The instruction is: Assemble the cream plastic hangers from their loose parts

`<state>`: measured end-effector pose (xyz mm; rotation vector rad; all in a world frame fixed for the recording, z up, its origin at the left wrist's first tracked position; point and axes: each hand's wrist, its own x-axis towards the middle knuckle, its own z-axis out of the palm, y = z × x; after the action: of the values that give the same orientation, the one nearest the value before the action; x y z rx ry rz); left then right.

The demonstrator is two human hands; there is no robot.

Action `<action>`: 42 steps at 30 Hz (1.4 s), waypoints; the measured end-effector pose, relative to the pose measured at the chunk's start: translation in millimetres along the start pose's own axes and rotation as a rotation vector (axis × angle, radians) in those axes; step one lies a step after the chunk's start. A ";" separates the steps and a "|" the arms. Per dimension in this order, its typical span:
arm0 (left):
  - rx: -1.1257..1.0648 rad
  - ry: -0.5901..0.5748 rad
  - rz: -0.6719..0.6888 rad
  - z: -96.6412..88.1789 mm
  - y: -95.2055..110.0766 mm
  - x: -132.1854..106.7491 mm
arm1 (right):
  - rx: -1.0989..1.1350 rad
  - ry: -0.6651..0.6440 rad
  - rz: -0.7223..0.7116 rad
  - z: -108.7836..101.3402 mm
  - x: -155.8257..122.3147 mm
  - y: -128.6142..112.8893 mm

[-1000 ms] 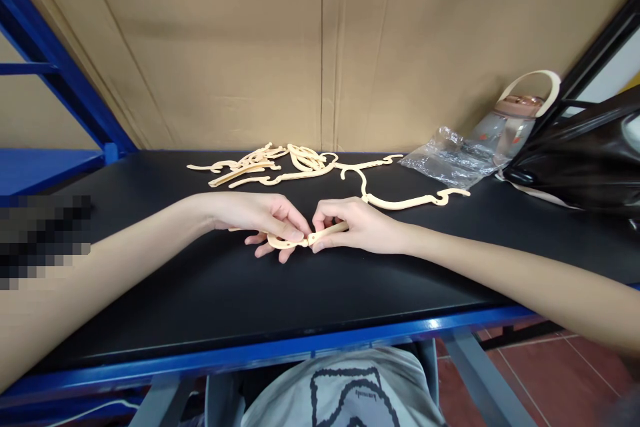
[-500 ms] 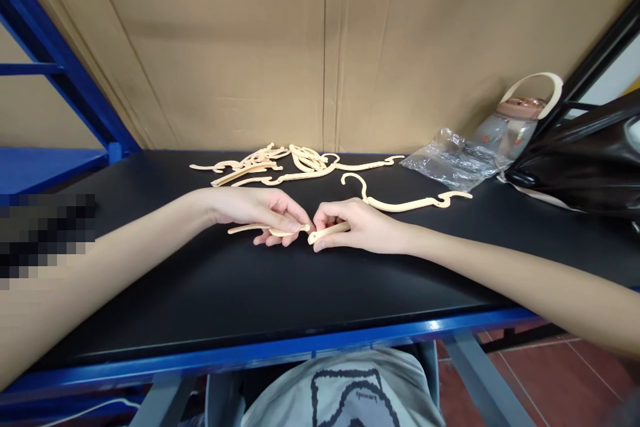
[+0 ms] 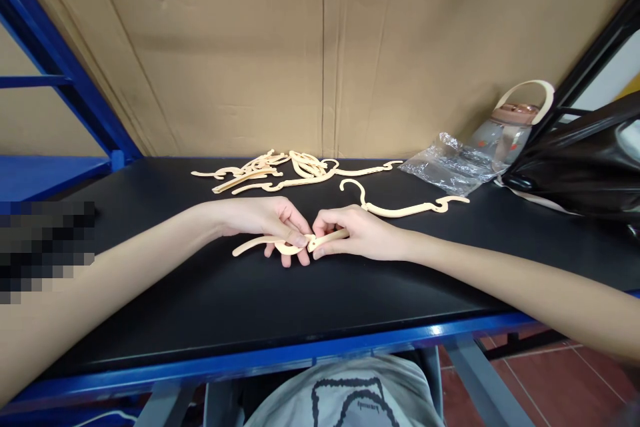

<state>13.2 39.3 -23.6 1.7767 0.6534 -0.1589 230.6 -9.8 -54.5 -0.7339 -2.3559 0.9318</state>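
Between thumb and fingers, my left hand pinches a cream hooked hanger end piece, its curved tail pointing left. My right hand is closed around a cream hanger arm with a small hole near its left end. The two pieces meet at my fingertips; whether they are locked together I cannot tell. Just behind my right hand lies a cream hanger section with a top hook and one hooked end. My right palm hides the far end of the arm.
Toward the back of the black table lies a pile of loose cream hanger pieces, with a joined hanger in front. At the right are a clear plastic bag, a water bottle and a black bag. Cardboard stands behind.
My left hand has tilted the hooked end piece, so its tail now hangs lower. Its tip has come against the end of the arm in my right hand. The view has shifted slightly.
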 end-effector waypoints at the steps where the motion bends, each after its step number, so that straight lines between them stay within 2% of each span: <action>1: 0.001 0.005 -0.001 0.5 0.3 0.5 | -0.002 -0.001 -0.002 0.0 0.1 0.3; 10: -0.014 0.013 0.012 2.4 5.4 -0.6 | 0.026 -0.004 0.016 1.4 -0.7 -1.9; 18: -0.007 -0.074 0.011 -2.8 -1.3 -1.8 | -0.005 -0.015 -0.004 2.4 -0.6 -2.3; 25: 0.010 -0.084 0.055 -2.6 -2.3 -1.7 | -0.036 -0.004 -0.024 2.8 -0.5 -2.6; 33: 0.050 -0.046 -0.032 0.6 2.5 1.3 | -0.067 0.035 -0.028 6.0 -0.7 -4.3; 38: 0.064 -0.112 0.016 -1.7 3.4 0.6 | -0.053 0.007 -0.005 7.7 1.3 -6.5; 42: 0.052 -0.122 0.050 -4.5 1.9 -1.1 | -0.084 0.024 -0.022 6.6 3.1 -3.4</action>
<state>12.3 42.7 -20.1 1.8156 0.5213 -0.2504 223.3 -12.9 -55.5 -0.7464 -2.3889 0.8148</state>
